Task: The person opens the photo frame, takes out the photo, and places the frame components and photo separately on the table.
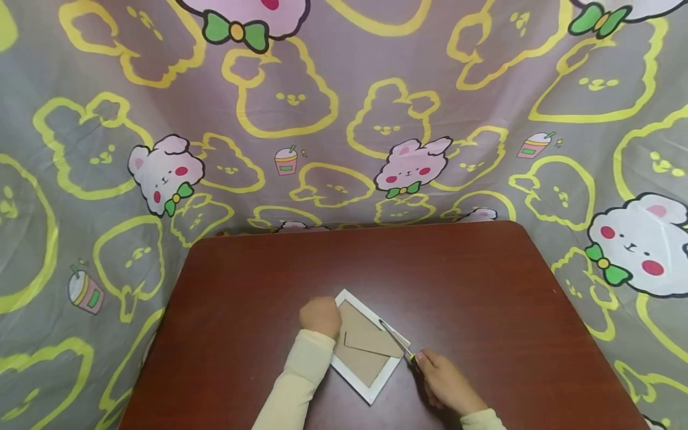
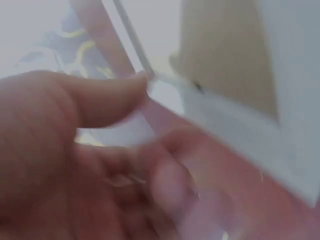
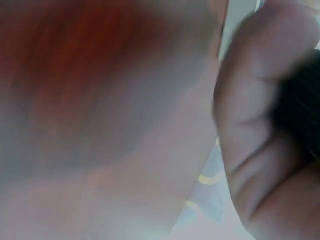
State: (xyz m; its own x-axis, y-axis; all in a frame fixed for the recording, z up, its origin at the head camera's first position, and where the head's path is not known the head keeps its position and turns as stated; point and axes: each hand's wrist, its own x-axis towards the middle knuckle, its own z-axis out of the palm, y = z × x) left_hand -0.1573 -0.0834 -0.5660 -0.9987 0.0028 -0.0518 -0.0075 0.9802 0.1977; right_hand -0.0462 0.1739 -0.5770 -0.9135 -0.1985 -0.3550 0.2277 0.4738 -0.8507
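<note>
A white picture frame (image 1: 352, 378) lies back side up on the table, turned cornerwise, with a brown backing board (image 1: 352, 316) and a flat easel leg (image 1: 371, 341) showing. My left hand (image 1: 321, 316) holds its left edge; in the left wrist view the thumb (image 2: 112, 97) touches the frame's border and the other fingers curl below, blurred. My right hand (image 1: 446, 381) grips a screwdriver (image 1: 396, 339), its metal shaft slanting across the frame's right border and its tip near the board's edge. Its dark handle (image 3: 302, 105) lies inside the curled fingers in the right wrist view.
The dark reddish-brown table (image 1: 258, 280) extends around the frame on all sides. Behind it and along both sides hangs a grey curtain (image 1: 344, 149) printed with yellow outlines and white cartoon animals.
</note>
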